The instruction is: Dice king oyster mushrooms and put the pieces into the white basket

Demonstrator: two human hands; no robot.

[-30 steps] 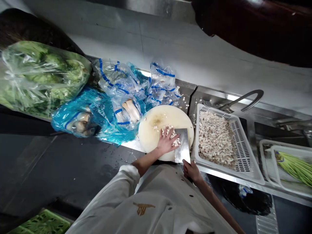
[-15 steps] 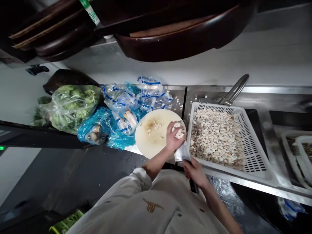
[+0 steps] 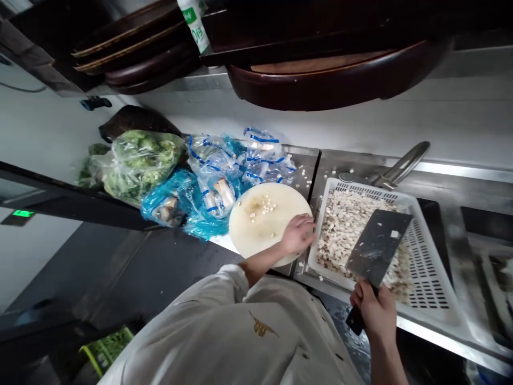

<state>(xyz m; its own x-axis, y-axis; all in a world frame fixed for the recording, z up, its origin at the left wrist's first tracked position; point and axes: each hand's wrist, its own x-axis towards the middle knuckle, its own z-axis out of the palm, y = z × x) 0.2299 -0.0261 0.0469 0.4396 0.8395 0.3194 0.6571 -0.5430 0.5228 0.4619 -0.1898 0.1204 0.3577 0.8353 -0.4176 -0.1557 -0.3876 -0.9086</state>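
Observation:
My right hand [image 3: 372,307] grips the black handle of a cleaver [image 3: 379,246], whose broad blade is held over the white perforated basket [image 3: 430,267]. A small pale piece clings to the blade. Chopped mushroom pieces [image 3: 340,219] fill much of the basket, partly hidden by the cleaver. At the right edge of the round cutting board [image 3: 252,240], my left hand [image 3: 298,233] has its fingers apart and nothing visible in it. A few diced bits [image 3: 266,206] lie on the board.
Left of the board are a clear bag of whole mushrooms [image 3: 220,198], blue plastic bags [image 3: 172,198] and a bag of green vegetables [image 3: 140,166]. A faucet [image 3: 404,166] rises behind the basket. Large dark wooden vessels [image 3: 320,88] hang low overhead on a shelf.
The mushroom pieces have left my left hand, which moved slightly right and down. My right hand carried the cleaver from the board's edge to over the basket. The view has shifted.

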